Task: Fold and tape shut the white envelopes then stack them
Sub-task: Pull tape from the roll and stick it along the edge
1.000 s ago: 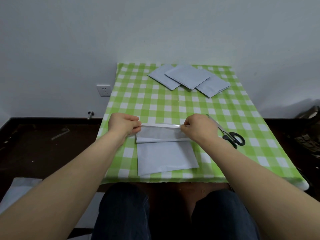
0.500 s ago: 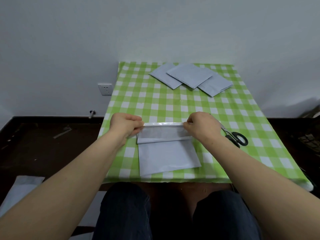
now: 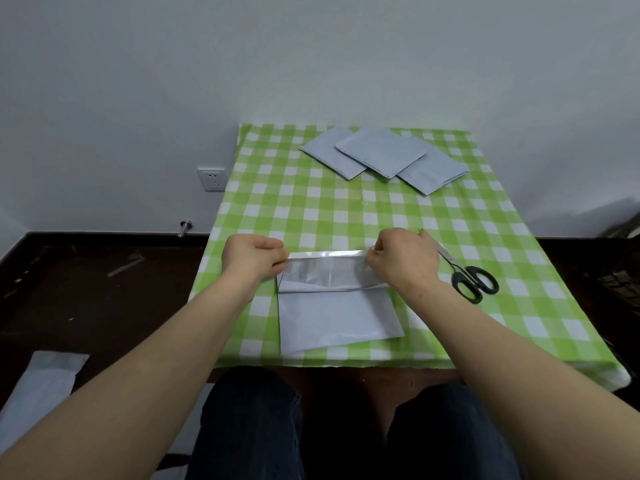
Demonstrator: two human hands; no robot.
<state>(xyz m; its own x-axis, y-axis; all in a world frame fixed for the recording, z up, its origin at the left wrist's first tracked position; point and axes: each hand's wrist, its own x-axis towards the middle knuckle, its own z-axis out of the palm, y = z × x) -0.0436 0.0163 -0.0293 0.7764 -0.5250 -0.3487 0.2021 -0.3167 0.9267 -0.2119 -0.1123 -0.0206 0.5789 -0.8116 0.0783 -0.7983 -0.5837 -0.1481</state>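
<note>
At the bottom of the frame, two knees in dark trousers [image 3: 249,427] sit below the near edge of the tabletop [image 3: 311,209], which is covered by a green-and-white checked cloth. At the lower left, a pale sheet [image 3: 45,379] lies on the dark floor.

Both bare forearms reach up from the lower corners to the middle of the frame. A flat white paper envelope [image 3: 337,320] lies on the cloth near the front edge, just below centre, slightly skewed. Its crinkled, silvery-grey upper flap [image 3: 325,277] is raised between the two hands. A narrow glossy strip [image 3: 325,254] runs along the top of the flap. Whether it is tape or the flap's own edge cannot be told.

The left hand [image 3: 254,259] has its fingers curled and pinches the left end of that strip. The right hand [image 3: 403,259], also curled, pinches the right end, so the strip is stretched straight between them.

Just right of the right hand, a pair of steel scissors with black handles [image 3: 471,277] lies on the cloth, handles toward the lower right.

Toward the top centre, at the far edge of the tabletop, three more white envelopes [image 3: 381,155] lie overlapping in a loose fan.

Beyond, on the plain pale wall at the left, there is a white wall socket [image 3: 211,179].
</note>
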